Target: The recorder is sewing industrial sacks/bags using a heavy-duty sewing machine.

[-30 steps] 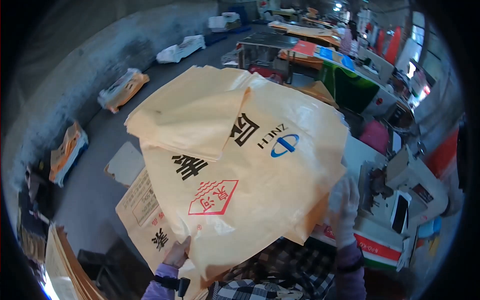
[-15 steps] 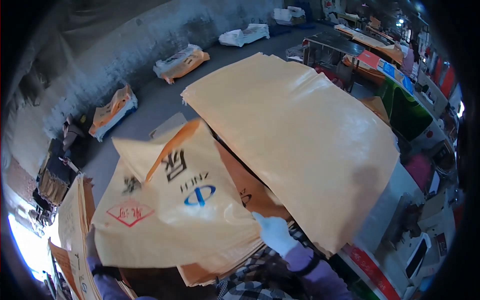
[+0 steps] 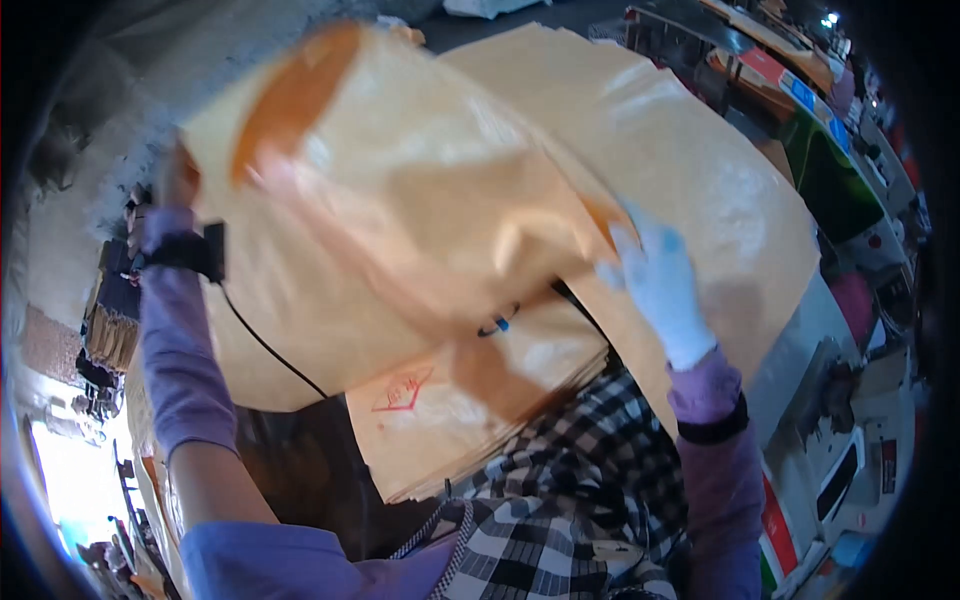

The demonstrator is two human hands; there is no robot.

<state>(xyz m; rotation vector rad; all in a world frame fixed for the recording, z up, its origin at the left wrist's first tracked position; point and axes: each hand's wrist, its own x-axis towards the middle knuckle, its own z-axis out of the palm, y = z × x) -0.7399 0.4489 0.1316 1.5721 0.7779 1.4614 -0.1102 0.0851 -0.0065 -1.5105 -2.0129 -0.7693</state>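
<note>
Both hands hold one yellow woven sack (image 3: 400,200) up in the air — left hand (image 3: 178,180) grasping its far edge, gloved right hand (image 3: 660,285) gripping its near edge — above a stack of sacks (image 3: 700,170).

Glossy woven-plastic orange sack (image 3: 400,200); white cloth glove (image 3: 665,285); checked fabric apron (image 3: 560,520).

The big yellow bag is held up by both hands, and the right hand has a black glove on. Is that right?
Not quite. The head view shows the right hand wearing a white glove, not a black one. The rest holds: both it and the left hand hold up the big yellow bag.
</note>
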